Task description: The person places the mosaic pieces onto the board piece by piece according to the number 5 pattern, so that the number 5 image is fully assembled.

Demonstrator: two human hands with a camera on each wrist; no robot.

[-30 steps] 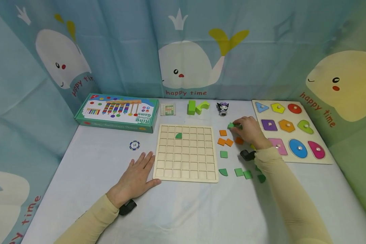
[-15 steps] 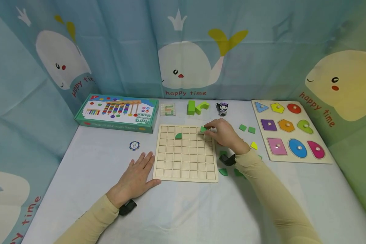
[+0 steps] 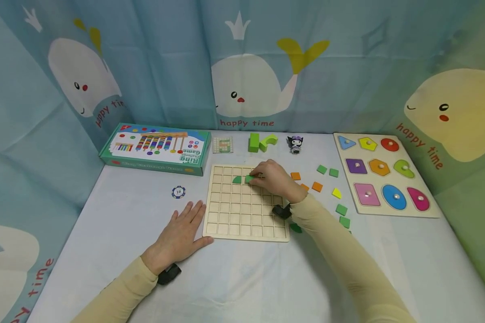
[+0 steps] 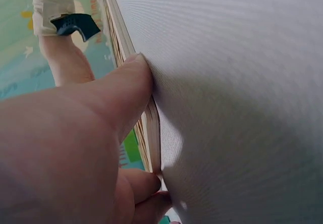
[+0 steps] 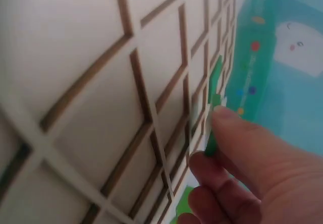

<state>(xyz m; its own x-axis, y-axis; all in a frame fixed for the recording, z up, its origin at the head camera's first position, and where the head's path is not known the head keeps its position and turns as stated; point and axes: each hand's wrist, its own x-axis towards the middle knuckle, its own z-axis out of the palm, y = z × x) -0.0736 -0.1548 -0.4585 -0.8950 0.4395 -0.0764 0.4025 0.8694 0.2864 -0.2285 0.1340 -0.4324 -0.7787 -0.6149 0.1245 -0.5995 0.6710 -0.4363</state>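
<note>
My right hand pinches a green square tile between thumb and fingers, just over the upper part of the wooden grid board. Beside that tile, to its left, a green quarter-circle tile lies in a cell of the board. In the right wrist view the pinched square tile is seen edge-on, close to the grid. My left hand lies flat with fingers spread at the board's lower left corner. The left wrist view has its thumb against the board's edge.
Right of the board lie loose orange tiles, green tiles and a yellow tile. A shape puzzle board stands far right. Behind are a game box, a pattern card, green blocks and a figurine. A chip lies left.
My right hand has picked up a green square tile from the right of the board and carried it left over the board, near the quarter-circle. The left hand stays put.
</note>
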